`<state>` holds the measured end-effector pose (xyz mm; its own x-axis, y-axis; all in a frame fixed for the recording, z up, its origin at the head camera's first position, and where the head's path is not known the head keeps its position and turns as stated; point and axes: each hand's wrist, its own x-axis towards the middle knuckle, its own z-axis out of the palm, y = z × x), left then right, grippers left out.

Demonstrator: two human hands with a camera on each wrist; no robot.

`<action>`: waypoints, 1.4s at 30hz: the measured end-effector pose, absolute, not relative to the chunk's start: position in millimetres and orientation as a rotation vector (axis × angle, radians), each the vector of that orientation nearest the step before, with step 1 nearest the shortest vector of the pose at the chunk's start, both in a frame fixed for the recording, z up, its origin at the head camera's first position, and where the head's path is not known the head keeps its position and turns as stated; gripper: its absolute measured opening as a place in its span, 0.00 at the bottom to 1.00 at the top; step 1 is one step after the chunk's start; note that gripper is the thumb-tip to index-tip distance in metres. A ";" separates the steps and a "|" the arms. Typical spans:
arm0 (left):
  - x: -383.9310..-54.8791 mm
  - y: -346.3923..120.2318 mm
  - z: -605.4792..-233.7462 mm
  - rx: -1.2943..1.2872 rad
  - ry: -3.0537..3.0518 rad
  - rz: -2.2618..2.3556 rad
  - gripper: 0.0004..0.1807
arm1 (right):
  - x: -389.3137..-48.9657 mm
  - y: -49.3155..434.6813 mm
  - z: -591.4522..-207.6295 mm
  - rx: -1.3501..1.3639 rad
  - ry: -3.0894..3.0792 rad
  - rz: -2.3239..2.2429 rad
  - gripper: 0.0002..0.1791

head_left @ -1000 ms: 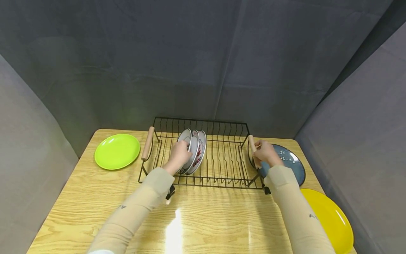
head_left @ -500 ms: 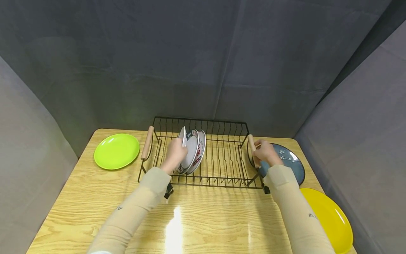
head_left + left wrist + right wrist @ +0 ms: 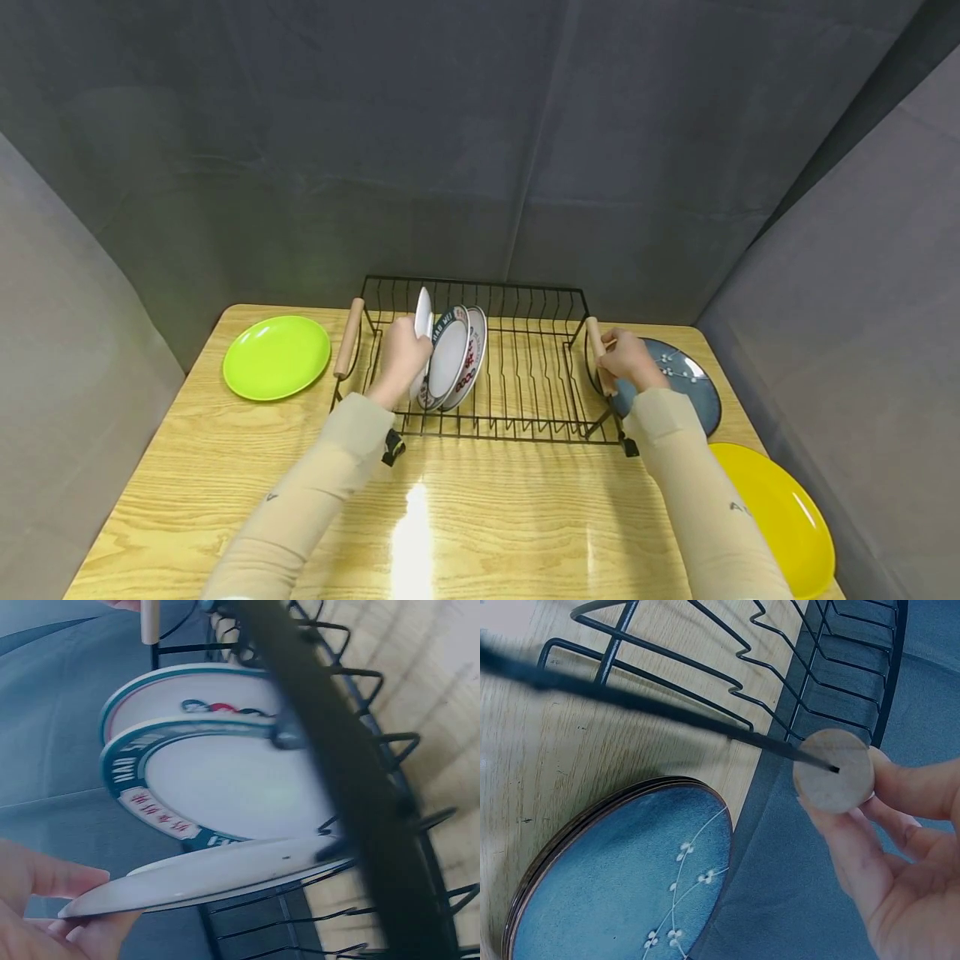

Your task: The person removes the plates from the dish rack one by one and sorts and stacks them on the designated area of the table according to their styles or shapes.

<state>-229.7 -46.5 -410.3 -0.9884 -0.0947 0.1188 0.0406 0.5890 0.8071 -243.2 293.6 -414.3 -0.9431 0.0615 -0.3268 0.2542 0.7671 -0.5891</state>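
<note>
Plate (image 3: 423,310) shifted leftward, pinched in left hand (image 3: 402,357), right hand (image 3: 630,360) apart

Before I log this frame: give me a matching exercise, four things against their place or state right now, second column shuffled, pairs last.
Things
1. Green plate
2. Right grip
3. Yellow plate
4. Left grip

Place or state
A. Holding the wooden handle at the right end of the rack
B. Pinching the edge of a white plate
C. Left of the rack
D. Partly hidden by the right sleeve

Pairs: 1-C, 2-A, 3-D, 4-B
</note>
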 end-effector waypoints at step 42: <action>-186.9 -120.3 -359.2 -0.571 -2.321 -0.563 0.08 | -243.0 294.4 -414.7 0.256 2.674 -0.922 0.27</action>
